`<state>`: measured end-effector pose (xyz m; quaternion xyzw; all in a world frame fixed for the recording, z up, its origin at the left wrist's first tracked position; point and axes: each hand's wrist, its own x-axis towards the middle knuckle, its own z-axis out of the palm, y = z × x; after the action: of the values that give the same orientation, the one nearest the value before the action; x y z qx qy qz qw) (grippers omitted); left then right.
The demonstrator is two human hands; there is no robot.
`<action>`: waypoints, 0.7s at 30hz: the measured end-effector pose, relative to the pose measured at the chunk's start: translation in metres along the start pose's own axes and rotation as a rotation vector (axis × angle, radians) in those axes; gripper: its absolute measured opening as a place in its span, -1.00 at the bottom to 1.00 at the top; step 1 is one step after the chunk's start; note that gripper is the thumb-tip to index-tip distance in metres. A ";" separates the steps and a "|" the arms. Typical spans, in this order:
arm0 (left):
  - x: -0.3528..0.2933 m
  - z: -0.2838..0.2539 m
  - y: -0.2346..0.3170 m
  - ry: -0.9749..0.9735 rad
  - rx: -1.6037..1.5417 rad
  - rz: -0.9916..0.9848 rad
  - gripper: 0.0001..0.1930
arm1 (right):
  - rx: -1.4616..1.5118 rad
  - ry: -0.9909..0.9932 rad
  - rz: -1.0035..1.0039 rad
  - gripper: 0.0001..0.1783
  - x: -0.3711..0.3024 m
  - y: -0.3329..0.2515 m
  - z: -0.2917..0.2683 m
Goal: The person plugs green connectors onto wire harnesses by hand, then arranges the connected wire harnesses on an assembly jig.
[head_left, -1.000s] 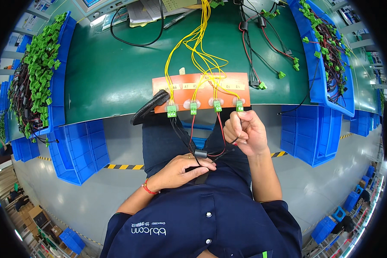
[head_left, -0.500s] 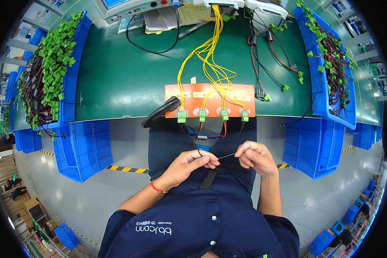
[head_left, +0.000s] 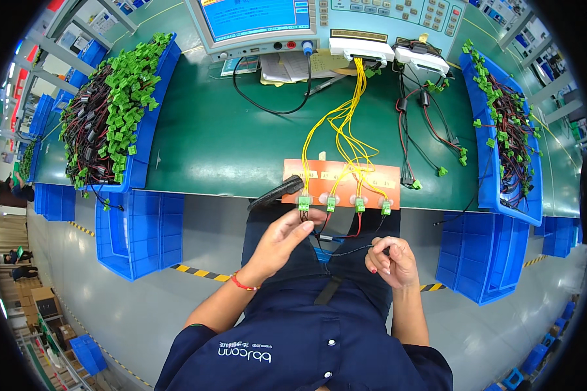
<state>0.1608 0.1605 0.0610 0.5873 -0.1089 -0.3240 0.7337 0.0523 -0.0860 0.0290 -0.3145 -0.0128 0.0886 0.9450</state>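
An orange fixture board (head_left: 292, 171) sits at the bench's near edge, with a row of green terminal connectors along its front, among them the leftmost connector (head_left: 304, 204) and the rightmost connector (head_left: 386, 207). My left hand (head_left: 282, 242) is just below the leftmost connector, thumb and fingers closed on the black wires that come out of it. In my curled right hand (head_left: 395, 262) is a black cable (head_left: 352, 251), which stretches leftward over my lap. A small dark cylinder (head_left: 327, 238) hangs on the harness between the connectors. Yellow wires (head_left: 334, 117) reach the board from behind.
Blue bins heaped with green-plugged harnesses stand left (head_left: 151, 117) and right (head_left: 482, 146). At the back is a tester with a screen (head_left: 257, 23). A black strap-like piece (head_left: 275, 193) lies across the board's left end. Blue crates (head_left: 140, 234) are below the bench.
My left hand has moved up from the cable over my lap to the wires at the leftmost connector. The right hand still holds the cable, slightly lower. The view has tilted up toward the tester.
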 end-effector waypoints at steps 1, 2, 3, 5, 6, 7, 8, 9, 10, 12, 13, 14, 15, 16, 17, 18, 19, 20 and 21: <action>0.003 0.008 0.004 -0.009 -0.064 -0.013 -0.69 | -0.006 0.022 0.004 -0.58 -0.002 -0.001 0.002; 0.006 0.013 0.006 -0.020 -0.129 -0.027 -0.69 | -0.013 0.024 0.000 -0.58 -0.003 -0.003 0.004; 0.009 0.013 0.005 -0.033 -0.133 -0.026 -0.69 | -0.071 0.086 -0.001 -0.59 -0.006 -0.005 0.004; 0.015 0.012 0.002 -0.081 -0.323 -0.109 -0.69 | -0.138 0.158 -0.010 -0.60 -0.009 -0.009 0.006; 0.016 0.013 0.002 -0.105 -0.327 -0.114 -0.69 | -0.473 0.270 0.050 -0.61 -0.009 -0.012 0.008; 0.016 0.014 0.002 -0.111 -0.358 -0.161 -0.70 | -0.808 0.385 0.115 -0.62 -0.007 -0.014 0.010; 0.015 0.015 0.001 -0.119 -0.388 -0.210 -0.70 | -0.815 0.409 0.104 -0.62 -0.002 -0.013 0.011; 0.012 0.021 0.000 -0.093 -0.390 -0.224 -0.72 | -0.994 0.266 -0.076 -0.61 0.005 -0.008 0.012; 0.009 0.024 -0.001 -0.124 -0.393 -0.235 -0.72 | -1.168 0.118 -0.253 -0.60 0.011 -0.004 0.014; 0.002 0.024 0.000 -0.071 -0.475 -0.195 -0.74 | -0.506 0.169 -0.076 -0.55 0.023 0.001 0.039; 0.001 0.025 0.002 -0.069 -0.500 -0.208 -0.74 | -0.332 0.174 -0.006 -0.54 0.030 0.000 0.048; -0.001 0.025 0.003 -0.057 -0.519 -0.218 -0.75 | -0.150 0.166 0.061 -0.53 0.036 0.000 0.052; -0.004 0.024 0.005 -0.043 -0.528 -0.218 -0.75 | -0.125 0.139 0.095 -0.59 0.037 0.002 0.048; -0.007 0.022 0.007 -0.061 -0.566 -0.220 -0.75 | -0.129 0.103 0.128 -0.63 0.039 0.005 0.041; -0.007 0.022 0.010 -0.069 -0.614 -0.231 -0.73 | -0.144 0.099 0.134 -0.63 0.036 0.004 0.038; -0.009 0.022 0.010 -0.066 -0.663 -0.238 -0.72 | -0.155 0.088 0.149 -0.62 0.035 0.005 0.035; -0.016 0.024 0.006 -0.163 -0.609 -0.265 -0.70 | -0.177 0.098 0.187 -0.60 0.033 0.001 0.037; -0.024 0.027 0.002 -0.260 -0.553 -0.293 -0.68 | -0.176 0.101 0.183 -0.60 0.029 -0.004 0.038; -0.033 0.035 0.006 -0.279 -0.408 -0.356 -0.66 | -0.264 0.037 0.284 -0.59 0.022 -0.010 0.040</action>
<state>0.1190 0.1532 0.0837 0.3874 -0.0366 -0.5401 0.7463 0.0725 -0.0663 0.0659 -0.4360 0.0376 0.2130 0.8736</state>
